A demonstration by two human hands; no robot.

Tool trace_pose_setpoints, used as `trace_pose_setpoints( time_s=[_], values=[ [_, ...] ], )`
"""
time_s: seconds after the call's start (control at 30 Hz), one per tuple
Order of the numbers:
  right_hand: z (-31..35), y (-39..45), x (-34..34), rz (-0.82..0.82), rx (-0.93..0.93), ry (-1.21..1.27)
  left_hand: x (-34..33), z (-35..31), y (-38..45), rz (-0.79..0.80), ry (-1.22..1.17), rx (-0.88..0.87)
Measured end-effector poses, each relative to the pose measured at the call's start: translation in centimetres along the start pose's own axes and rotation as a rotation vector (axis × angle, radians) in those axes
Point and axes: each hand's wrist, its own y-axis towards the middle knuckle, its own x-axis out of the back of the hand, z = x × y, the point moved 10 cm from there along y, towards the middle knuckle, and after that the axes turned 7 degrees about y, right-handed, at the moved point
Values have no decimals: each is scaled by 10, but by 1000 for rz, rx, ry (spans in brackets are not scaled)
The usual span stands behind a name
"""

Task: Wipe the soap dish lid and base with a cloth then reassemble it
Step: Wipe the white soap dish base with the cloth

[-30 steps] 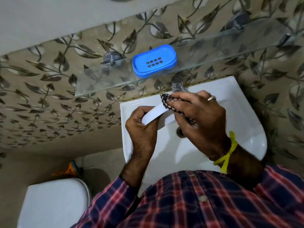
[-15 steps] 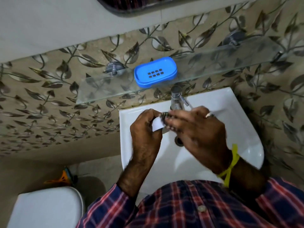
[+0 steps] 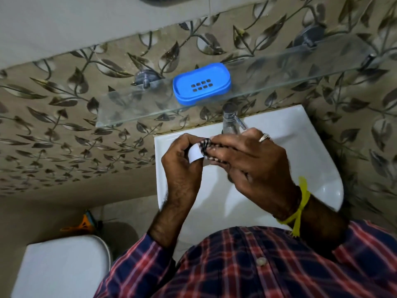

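A blue soap dish part (image 3: 202,83) with a block of drain holes sits on the glass shelf (image 3: 129,104) above the sink. Over the basin, my left hand (image 3: 182,168) grips a white plastic piece (image 3: 196,154) by one end; only a short stretch of it shows. My right hand (image 3: 253,164) presses a dark checked cloth (image 3: 205,145) against that white piece, and its fingers hide the rest of the piece. The two hands nearly touch.
A white sink (image 3: 300,147) with a chrome tap (image 3: 229,119) lies under my hands. The shelf's metal brackets (image 3: 146,79) fix it to a leaf-patterned tiled wall. A white toilet (image 3: 60,269) and an orange object (image 3: 83,222) are at the lower left.
My right hand has slid the cloth leftward along the white piece, which now shows far less. Both hands sit lower in view, and the blue part has stayed on the shelf.
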Motion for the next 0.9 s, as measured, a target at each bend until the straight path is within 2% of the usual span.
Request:
trace_pose_setpoints(
  time_s=[0.07, 0.17, 0.3, 0.43, 0.57, 0.7, 0.8, 0.9],
  values=[
    [-9, -1, 6, -38, -25, 21, 1, -6, -2, 7, 22, -33],
    [-21, 3, 4, -81, -105, 73, -4, -5, -5, 17, -7, 13],
    [-1, -5, -2, -18, 39, 27, 5, 0, -3, -12, -76, 13],
    [-16, 3, 5, -88, -43, 81, 6, 0, -6, -38, -105, 58],
    [6, -2, -5, -5, 66, 60, 13, 10, -4, -79, -228, 107],
    [-9, 9, -1, -52, -36, 99, 15, 17, -4, -103, -255, 163],
    [-2, 14, -11, 2, -4, 27, 16, 26, -3, -124, -313, 219],
    [-8, 14, -5, -65, -27, -8, 16, 21, -2, -108, -263, 187]
  ],
)
